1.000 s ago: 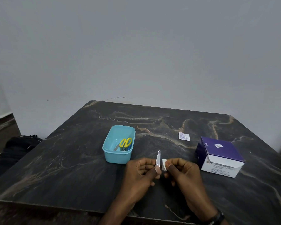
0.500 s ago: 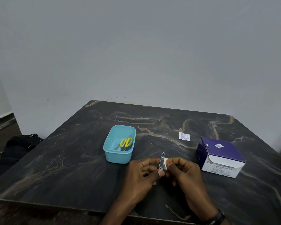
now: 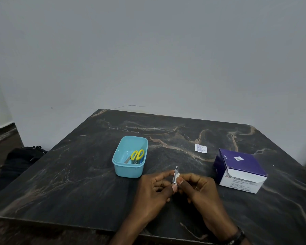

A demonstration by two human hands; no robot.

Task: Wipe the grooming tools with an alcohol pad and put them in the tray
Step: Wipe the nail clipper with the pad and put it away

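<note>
My left hand [image 3: 155,189] pinches the lower end of a small silver nail clipper [image 3: 175,175], which points up and away from me over the dark table. My right hand [image 3: 197,187] pinches a white alcohol pad [image 3: 178,174] against the clipper's right side; most of the pad is hidden by my fingers. The light blue tray [image 3: 121,166] stands to the left of my hands. Yellow-handled scissors [image 3: 137,154] and another tool lie inside it.
A purple and white box of alcohol swabs [image 3: 240,169] sits at the right. A torn white sachet [image 3: 200,148] lies flat behind my hands. A black bag [image 3: 19,160] rests on the floor beyond the table's left edge. The wall stands behind the table.
The pad has moved against the clipper's side, and the clipper has turned a little in my left hand. Both hands stay in the same place.
</note>
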